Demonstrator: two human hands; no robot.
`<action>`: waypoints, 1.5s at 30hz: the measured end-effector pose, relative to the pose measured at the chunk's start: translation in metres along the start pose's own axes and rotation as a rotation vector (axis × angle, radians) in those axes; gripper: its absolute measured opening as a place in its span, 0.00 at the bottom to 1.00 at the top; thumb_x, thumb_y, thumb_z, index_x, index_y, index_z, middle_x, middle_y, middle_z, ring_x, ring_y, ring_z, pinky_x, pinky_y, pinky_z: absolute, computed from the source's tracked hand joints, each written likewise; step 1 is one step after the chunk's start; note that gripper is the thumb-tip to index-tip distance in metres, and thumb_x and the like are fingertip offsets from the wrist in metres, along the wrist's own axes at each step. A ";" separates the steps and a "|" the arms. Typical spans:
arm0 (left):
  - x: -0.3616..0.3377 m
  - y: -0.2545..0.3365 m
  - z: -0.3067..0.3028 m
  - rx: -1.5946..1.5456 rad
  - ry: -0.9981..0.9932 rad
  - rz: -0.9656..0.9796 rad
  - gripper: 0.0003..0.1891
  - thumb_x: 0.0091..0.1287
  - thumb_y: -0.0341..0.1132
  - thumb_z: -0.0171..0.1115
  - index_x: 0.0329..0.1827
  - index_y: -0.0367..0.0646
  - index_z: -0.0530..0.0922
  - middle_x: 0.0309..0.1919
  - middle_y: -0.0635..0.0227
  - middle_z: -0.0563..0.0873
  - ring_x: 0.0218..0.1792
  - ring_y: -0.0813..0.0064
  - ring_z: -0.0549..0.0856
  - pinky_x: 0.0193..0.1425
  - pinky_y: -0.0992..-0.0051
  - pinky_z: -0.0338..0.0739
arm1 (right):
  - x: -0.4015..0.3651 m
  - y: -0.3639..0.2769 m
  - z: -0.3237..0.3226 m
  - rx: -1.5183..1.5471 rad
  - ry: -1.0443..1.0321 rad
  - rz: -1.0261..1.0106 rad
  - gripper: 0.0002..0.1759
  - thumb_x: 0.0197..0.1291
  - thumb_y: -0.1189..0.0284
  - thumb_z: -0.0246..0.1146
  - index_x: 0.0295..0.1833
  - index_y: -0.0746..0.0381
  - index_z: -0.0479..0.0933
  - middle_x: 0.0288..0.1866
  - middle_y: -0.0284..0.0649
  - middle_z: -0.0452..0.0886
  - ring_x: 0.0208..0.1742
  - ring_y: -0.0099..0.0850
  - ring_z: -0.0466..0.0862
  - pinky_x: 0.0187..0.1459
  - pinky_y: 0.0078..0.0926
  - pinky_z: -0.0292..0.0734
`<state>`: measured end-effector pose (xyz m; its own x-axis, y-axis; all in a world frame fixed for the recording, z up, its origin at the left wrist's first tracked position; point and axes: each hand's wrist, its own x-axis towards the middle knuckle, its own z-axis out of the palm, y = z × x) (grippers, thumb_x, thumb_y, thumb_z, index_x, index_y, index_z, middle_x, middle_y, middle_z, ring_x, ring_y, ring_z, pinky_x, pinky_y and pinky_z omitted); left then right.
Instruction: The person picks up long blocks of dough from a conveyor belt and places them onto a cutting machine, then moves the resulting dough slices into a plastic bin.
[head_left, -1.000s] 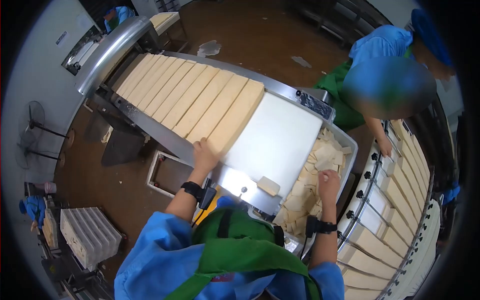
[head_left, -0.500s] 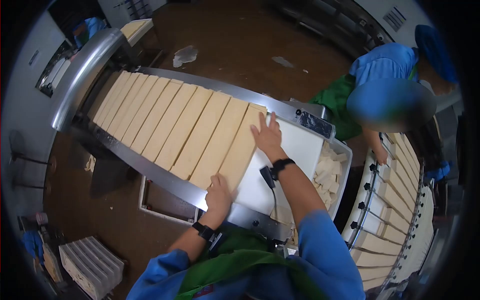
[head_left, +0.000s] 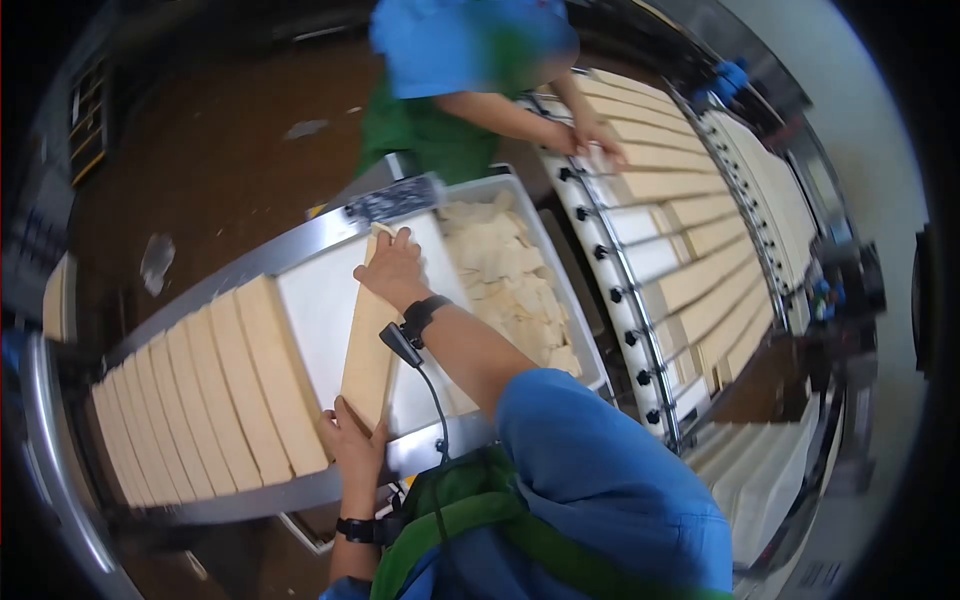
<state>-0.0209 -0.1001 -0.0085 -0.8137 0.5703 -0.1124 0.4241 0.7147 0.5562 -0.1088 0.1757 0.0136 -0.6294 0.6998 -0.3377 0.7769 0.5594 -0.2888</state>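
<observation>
A long pale dough strip [head_left: 366, 350], apparently a stack of sheets, lies slantwise across the white belt [head_left: 310, 300]. My left hand [head_left: 354, 440] grips its near end, thumb on one side and fingers on the other. At the far end my right hand [head_left: 394, 270] has its fingers bent over the strip's edge. To the left, a row of similar strips [head_left: 225, 375] lies side by side on the same belt, a gap apart from the held one. Both wrists wear black bands.
Right of the belt stands a grey bin [head_left: 575, 310] full of dough scraps [head_left: 510, 285]. Beyond it, a second conveyor carries strips [head_left: 660, 150] between metal rods, where a co-worker's hands [head_left: 592, 140] work. A metal control box [head_left: 400, 198] sits on the belt's far edge.
My view has swung to the right. Both hands now hold one strip that has come away from the row and moved right along the belt. The co-worker now has both hands over the second conveyor.
</observation>
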 end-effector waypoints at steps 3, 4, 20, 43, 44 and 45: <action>0.014 0.027 -0.003 -0.179 -0.229 -0.033 0.45 0.53 0.43 0.71 0.67 0.33 0.54 0.53 0.41 0.66 0.44 0.40 0.78 0.51 0.55 0.76 | -0.012 0.056 -0.019 0.148 0.150 0.115 0.49 0.46 0.50 0.65 0.67 0.68 0.54 0.73 0.64 0.44 0.73 0.52 0.56 0.60 0.47 0.67; 0.020 0.040 -0.003 -0.118 -0.280 -0.058 0.45 0.52 0.42 0.71 0.67 0.33 0.54 0.52 0.40 0.66 0.45 0.40 0.77 0.51 0.55 0.76 | -0.019 0.072 -0.024 0.261 0.131 0.137 0.49 0.46 0.51 0.66 0.67 0.68 0.53 0.73 0.65 0.43 0.73 0.53 0.56 0.61 0.46 0.66; 0.044 0.311 0.082 -0.326 -0.018 0.684 0.35 0.53 0.25 0.67 0.67 0.43 0.64 0.67 0.42 0.57 0.66 0.42 0.61 0.68 0.61 0.61 | -0.110 0.399 -0.182 0.593 0.797 0.668 0.41 0.54 0.49 0.58 0.64 0.67 0.59 0.60 0.58 0.66 0.56 0.59 0.74 0.57 0.49 0.70; 0.085 0.413 0.171 -0.483 -0.513 0.722 0.23 0.63 0.21 0.53 0.63 0.44 0.69 0.70 0.46 0.58 0.71 0.53 0.60 0.72 0.67 0.57 | -0.040 0.607 -0.186 0.003 0.651 0.666 0.28 0.59 0.56 0.47 0.52 0.69 0.75 0.58 0.56 0.73 0.62 0.48 0.68 0.63 0.48 0.56; 0.086 0.411 0.175 -0.465 -0.490 0.739 0.23 0.62 0.21 0.53 0.63 0.44 0.70 0.70 0.45 0.58 0.71 0.53 0.60 0.72 0.67 0.57 | -0.041 0.608 -0.188 0.032 0.618 0.674 0.28 0.59 0.56 0.47 0.52 0.69 0.75 0.58 0.56 0.73 0.62 0.48 0.68 0.62 0.48 0.56; 0.088 0.410 0.178 -0.457 -0.487 0.748 0.23 0.62 0.21 0.53 0.62 0.44 0.70 0.70 0.45 0.58 0.71 0.52 0.60 0.72 0.67 0.57 | -0.043 0.607 -0.189 0.060 0.583 0.681 0.28 0.59 0.55 0.47 0.52 0.68 0.75 0.58 0.55 0.73 0.62 0.47 0.68 0.62 0.48 0.57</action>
<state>0.1522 0.3147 0.0629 -0.1057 0.9862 0.1272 0.4832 -0.0609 0.8734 0.3924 0.5697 0.0221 0.0868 0.9949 0.0510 0.9672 -0.0719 -0.2438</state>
